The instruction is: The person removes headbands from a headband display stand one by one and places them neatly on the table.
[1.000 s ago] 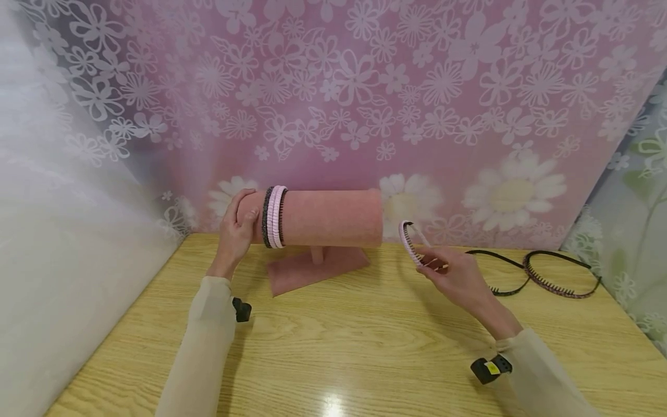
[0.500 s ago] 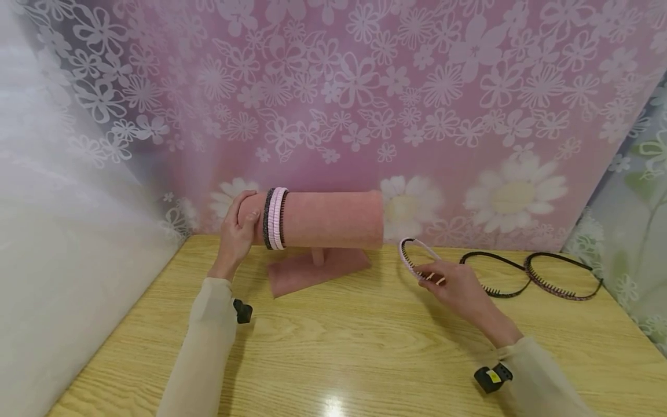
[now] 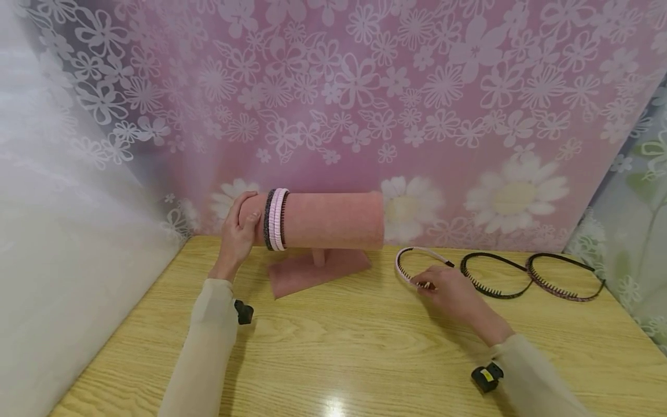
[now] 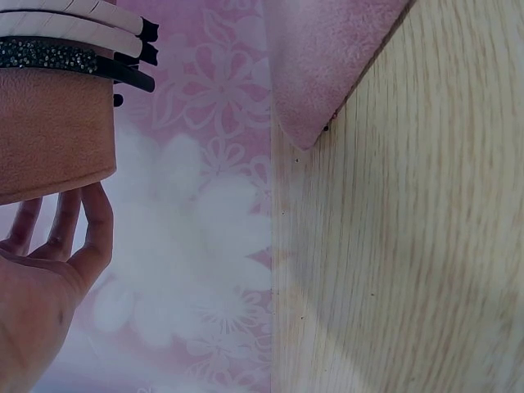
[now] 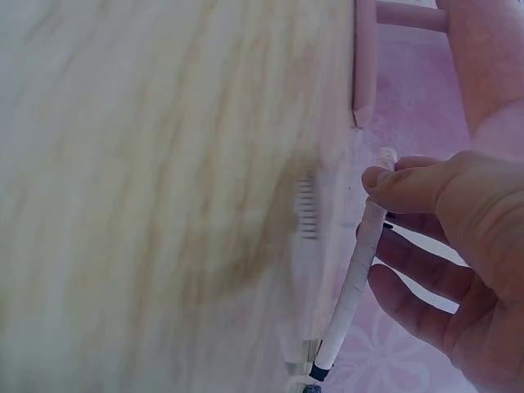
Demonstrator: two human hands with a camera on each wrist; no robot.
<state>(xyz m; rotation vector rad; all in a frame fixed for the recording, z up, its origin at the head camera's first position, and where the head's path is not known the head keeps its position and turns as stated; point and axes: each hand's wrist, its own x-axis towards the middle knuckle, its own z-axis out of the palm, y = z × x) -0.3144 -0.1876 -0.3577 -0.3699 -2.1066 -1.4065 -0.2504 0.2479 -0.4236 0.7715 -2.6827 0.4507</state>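
My left hand (image 3: pixel 237 234) holds the left end of a pink padded roll on a headband stand (image 3: pixel 333 220), thumb in front and fingers over the top. Near that end, a dark glittery headband (image 3: pixel 268 220) and two pale pink headbands (image 3: pixel 277 220) sit side by side round the roll. To the right of the stand, low at the table, my right hand (image 3: pixel 450 292) pinches a pale pink toothed headband (image 5: pixel 354 282) between thumb and fingers. Its loop lies nearly flat, and the hand hides part of its near side.
A black toothed headband (image 3: pixel 492 294) and a dark patterned one (image 3: pixel 565 295) lie side by side on the wooden table (image 3: pixel 333 347), right of my right hand. The stand's flat pink base (image 3: pixel 318 275) sits under the roll. A flowered pink curtain (image 3: pixel 333 116) hangs behind.
My right hand has lowered the pale pink headband from upright beside the stand to nearly flat at the table, left of the black one. My left hand has stayed on the roll.
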